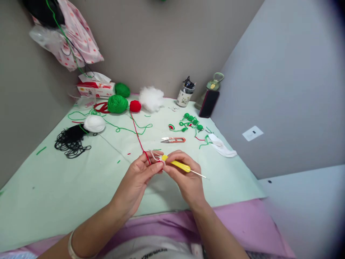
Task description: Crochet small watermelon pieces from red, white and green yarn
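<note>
My left hand (142,171) pinches a small red and white crochet piece (160,162) near the middle of the table. A red yarn strand (137,135) runs over its fingers from the red yarn ball (135,106). In my right hand (185,176) is a crochet hook with a yellow handle (181,165); its thin metal end points to the right. The hook's other tip meets the crochet piece, partly hidden by fingers. A pale strand trails from the white yarn ball (94,123) toward the left hand.
Thread snips (174,140) lie just beyond my hands. Green crocheted pieces (190,120), a phone (209,104), a bottle (215,83) and a pen cup (184,97) stand to the right. Green yarn (118,104), white stuffing (151,99), a tissue box (95,89) and black cord (71,142) sit left and behind.
</note>
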The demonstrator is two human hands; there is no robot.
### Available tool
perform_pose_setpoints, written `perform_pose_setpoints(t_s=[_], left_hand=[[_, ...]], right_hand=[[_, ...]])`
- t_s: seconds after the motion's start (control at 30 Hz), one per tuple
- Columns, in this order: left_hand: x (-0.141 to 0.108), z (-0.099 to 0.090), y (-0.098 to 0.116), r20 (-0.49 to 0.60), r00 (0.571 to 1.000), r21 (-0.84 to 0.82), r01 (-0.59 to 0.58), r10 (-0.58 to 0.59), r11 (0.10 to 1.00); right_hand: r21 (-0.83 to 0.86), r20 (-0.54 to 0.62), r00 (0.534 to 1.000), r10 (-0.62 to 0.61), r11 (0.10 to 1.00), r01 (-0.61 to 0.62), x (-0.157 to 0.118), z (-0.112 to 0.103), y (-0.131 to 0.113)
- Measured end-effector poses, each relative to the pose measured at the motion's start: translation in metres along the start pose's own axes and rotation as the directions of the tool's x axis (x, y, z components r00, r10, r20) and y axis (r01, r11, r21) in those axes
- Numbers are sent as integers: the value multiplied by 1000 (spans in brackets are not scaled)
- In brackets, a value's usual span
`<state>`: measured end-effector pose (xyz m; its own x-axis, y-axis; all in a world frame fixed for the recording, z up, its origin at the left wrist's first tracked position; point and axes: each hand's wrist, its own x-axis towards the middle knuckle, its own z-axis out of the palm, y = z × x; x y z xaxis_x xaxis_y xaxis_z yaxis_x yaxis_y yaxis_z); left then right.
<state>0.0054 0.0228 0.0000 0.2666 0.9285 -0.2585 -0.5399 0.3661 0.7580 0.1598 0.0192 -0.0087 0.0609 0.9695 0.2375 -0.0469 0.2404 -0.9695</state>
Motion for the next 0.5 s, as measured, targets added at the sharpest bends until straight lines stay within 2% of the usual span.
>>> perform_pose_setpoints(t_s=[0.1, 0.27, 0.33, 0.4, 0.5], left_hand=[[0, -1, 0, -3, 1000, 8, 4, -4, 1000], [1, -5, -1, 62, 982, -102, 185, -179, 977], [1, -6, -2, 71, 978, -144, 205, -196, 968], [1, -6, -3, 66, 984, -151, 175, -167, 973], [-2, -4, -3, 64, 992, -117, 113, -106, 987]], right_hand=[[38, -16, 996, 86, 996, -85, -2, 1, 1], [269, 21, 984, 176, 947, -175, -6, 4, 12], [289, 14, 982, 190, 939, -186, -8, 4, 15], [255, 4, 986, 164, 954, -159, -9, 4, 16], [150, -34, 998, 55, 987, -49, -9, 2, 15]])
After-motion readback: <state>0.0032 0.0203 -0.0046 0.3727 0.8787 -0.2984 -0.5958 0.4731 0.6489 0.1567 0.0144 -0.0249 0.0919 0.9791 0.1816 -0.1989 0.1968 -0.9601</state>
